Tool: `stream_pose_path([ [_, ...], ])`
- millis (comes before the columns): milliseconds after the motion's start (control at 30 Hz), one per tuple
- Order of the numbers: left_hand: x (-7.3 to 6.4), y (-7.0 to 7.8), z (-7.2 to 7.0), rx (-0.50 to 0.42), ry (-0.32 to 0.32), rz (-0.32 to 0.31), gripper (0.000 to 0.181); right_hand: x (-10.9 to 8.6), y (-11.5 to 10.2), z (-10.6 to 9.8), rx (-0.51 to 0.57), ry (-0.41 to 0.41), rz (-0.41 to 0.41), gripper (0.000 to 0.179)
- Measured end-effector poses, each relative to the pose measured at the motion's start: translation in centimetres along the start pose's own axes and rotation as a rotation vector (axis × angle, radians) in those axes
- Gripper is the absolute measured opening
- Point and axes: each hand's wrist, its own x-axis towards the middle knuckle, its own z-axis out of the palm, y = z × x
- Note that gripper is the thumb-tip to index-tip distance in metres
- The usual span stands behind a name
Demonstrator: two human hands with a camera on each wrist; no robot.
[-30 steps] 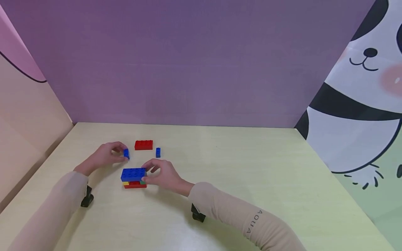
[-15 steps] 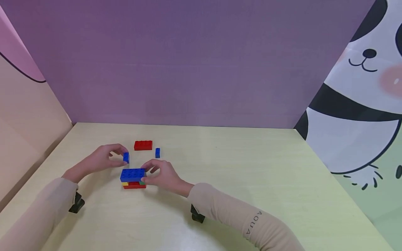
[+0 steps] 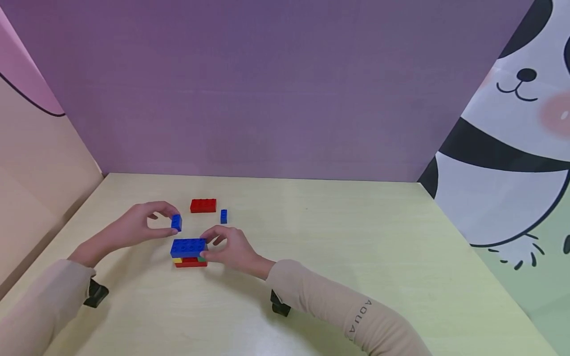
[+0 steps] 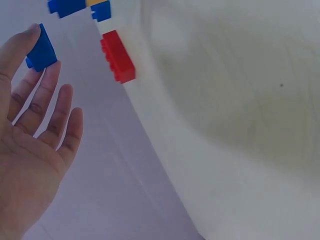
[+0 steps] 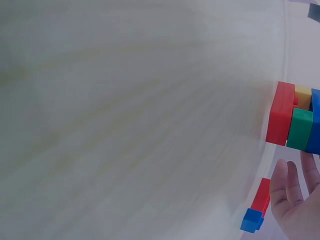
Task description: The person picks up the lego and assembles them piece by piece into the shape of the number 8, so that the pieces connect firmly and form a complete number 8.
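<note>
Toward the left edge of the table (image 3: pixel 356 237), the left hand (image 3: pixel 139 226) pinched a blue block (image 3: pixel 176 222) and the right hand (image 3: pixel 233 250) the stack (image 3: pixel 188 248), so stacking likely needed lining up.

The left sleeve (image 3: pixel 49 299) and right sleeve (image 3: pixel 329 291) are beige, the right bearing dark capital letters (image 3: pixel 359 320). Angular black blocks (image 3: pixel 280 304) show beneath both cuffs (image 3: pixel 285 272).

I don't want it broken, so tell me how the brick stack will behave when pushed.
The brick stack looks stiff: straight edges, no sagging. Low and broad, it would probably slide rather than tip. Made of separate pieces, it might come apart under a hard knock.
</note>
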Motion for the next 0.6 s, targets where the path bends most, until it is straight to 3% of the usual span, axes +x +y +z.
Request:
stream_pose_path([
  [333,-0.7,0.7,-0.6,0.033,0.006,0.058,0.036,0.0,0.1,0.0,0.001,0.006,-0.004,0.032],
  [600,-1.3,0.8,-0.6,0.023,-0.025,0.08,0.035,0.1,0.2,0.1,0.004,0.006,-0.011,0.032],
])
